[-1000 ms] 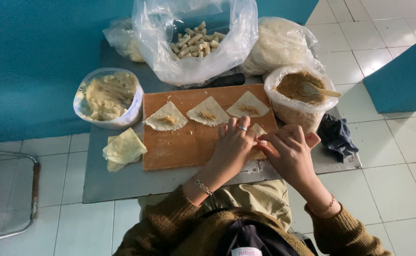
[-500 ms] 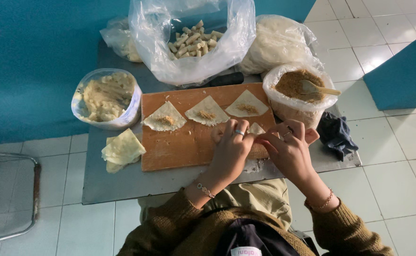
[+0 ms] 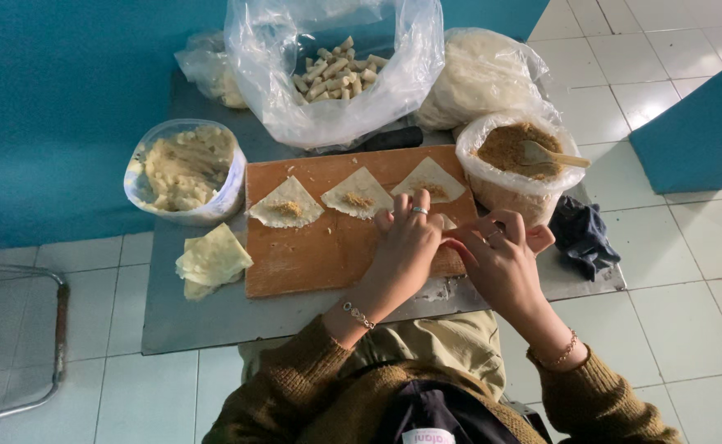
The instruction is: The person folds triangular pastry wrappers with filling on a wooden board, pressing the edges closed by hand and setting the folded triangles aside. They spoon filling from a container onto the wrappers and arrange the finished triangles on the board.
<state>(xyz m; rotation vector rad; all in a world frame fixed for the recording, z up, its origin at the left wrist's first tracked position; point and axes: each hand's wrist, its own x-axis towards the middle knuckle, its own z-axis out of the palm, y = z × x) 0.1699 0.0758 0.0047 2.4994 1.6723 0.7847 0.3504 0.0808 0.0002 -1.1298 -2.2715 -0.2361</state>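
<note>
A wooden cutting board [image 3: 328, 255] lies on a low grey table [image 3: 213, 316]. Along its far edge sit three triangular dough wrappers [image 3: 285, 204], each with a dab of brown filling. My left hand [image 3: 406, 238] and my right hand [image 3: 501, 255] are side by side over the board's right end, fingers pressed down on a fourth wrapper [image 3: 443, 222] that shows only as a pale corner between them. How far it is folded is hidden.
A tub of pale paste [image 3: 182, 168] stands left of the board, a stack of spare wrappers [image 3: 211, 261] below it. Behind are an open plastic bag of small rolls [image 3: 332, 70], a bagged dough lump [image 3: 480, 74], a bag of brown filling with a wooden spoon [image 3: 516, 152], and a dark cloth [image 3: 581, 234].
Both hands have stayed on the wrapper at the board's right end, their fingers shifting slightly as they work it. The view has drifted a little.
</note>
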